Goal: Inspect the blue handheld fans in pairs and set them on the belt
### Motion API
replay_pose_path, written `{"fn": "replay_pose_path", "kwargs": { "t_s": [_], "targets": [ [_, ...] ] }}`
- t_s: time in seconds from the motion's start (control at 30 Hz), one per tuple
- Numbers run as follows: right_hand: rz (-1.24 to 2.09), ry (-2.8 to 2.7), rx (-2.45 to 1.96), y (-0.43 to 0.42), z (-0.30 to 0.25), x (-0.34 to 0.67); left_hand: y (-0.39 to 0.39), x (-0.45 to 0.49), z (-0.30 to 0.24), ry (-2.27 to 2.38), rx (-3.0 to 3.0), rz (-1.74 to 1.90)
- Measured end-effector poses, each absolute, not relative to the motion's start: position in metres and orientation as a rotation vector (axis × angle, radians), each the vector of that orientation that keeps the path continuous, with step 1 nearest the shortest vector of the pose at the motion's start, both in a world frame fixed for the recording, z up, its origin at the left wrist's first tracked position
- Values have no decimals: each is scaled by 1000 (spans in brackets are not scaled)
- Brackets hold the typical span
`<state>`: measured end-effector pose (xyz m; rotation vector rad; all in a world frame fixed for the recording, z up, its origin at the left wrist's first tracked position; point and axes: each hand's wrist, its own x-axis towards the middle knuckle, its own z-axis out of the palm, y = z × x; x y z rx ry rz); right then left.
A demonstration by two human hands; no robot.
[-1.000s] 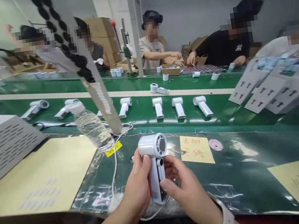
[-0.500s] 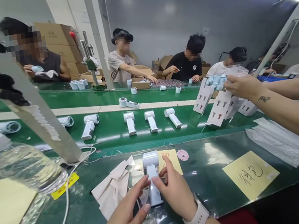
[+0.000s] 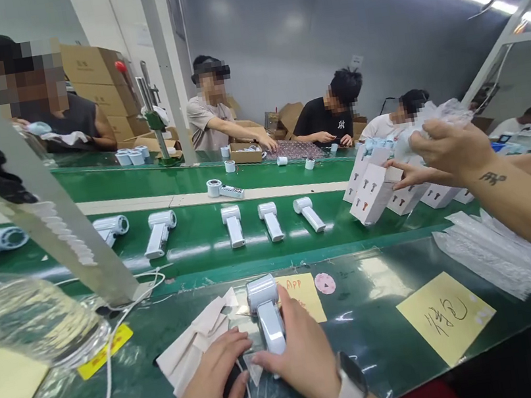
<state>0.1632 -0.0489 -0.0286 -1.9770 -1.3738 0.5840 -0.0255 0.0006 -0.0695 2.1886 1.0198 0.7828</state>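
Note:
My right hand (image 3: 305, 346) is wrapped around the handle of a pale blue-white handheld fan (image 3: 266, 308), its thumb on the left side and its fingers along the right. The fan lies on the table with its round head pointing away from me. Left of it, my left hand (image 3: 216, 372) rests with thumb and fingers apart, holding nothing I can see. Its fingertips are beside a crumpled beige cloth (image 3: 188, 350). A thin white cable (image 3: 247, 394) runs past the left thumb.
Several similar fans (image 3: 270, 221) lie on the green conveyor (image 3: 201, 238) ahead. A water bottle (image 3: 28, 314) and a metal post (image 3: 55, 190) stand at left. A co-worker's hands (image 3: 452, 144) handle printed boxes (image 3: 375, 194) at right, near plastic sleeves (image 3: 498, 257) and a yellow note (image 3: 447, 318).
My right hand has closed around the fan, which now tilts slightly. My left hand has drawn back to the left, off the fan. The co-worker's arm at right has shifted over the boxes.

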Motion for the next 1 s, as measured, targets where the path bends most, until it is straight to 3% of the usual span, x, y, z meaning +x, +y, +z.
{"fn": "replay_pose_path", "kwargs": {
  "t_s": [0.17,0.33,0.47,0.77,1.0],
  "targets": [
    [516,-1365,-1983,-50,-39,196,4,-29,-78,960,2296,721],
    [163,-1209,-2170,-85,-42,309,6,-33,-89,1056,2388,785],
    [-84,-1166,-2254,-66,-39,335,15,-36,-89,1179,2446,918],
    [65,-1182,-2342,103,-31,335,1,-25,-65,1147,2013,1032],
    [207,-1057,-2353,124,-45,275,7,-29,-56,1128,1854,1065]
  ]
}}
